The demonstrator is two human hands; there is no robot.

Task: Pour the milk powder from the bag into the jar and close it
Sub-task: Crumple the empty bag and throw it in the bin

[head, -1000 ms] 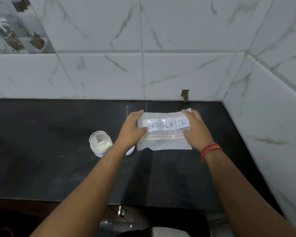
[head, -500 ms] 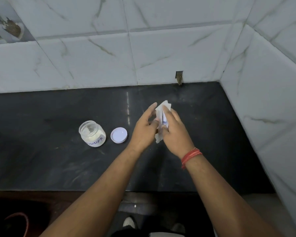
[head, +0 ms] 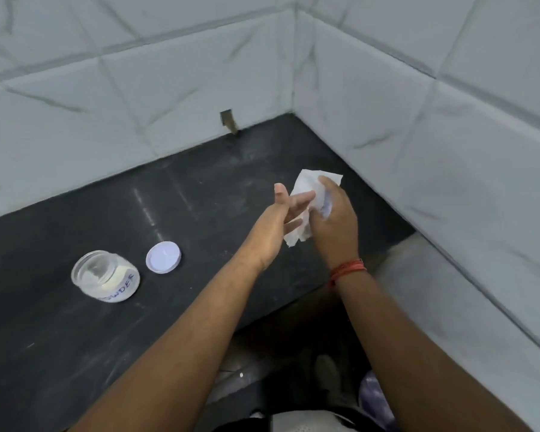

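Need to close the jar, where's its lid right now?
In the head view, the white lid lies on the black counter, just right of the open jar, left of both hands.

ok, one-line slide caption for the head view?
Both hands crumple the bag above the counter; open jar of powder and its lid sit apart, left.

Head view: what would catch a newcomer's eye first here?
The crumpled clear plastic bag, held up between the left hand and right hand above the black stone counter, right of centre. To the left on the counter stands the open glass jar with white powder inside, and its round white lid lies just beside it.
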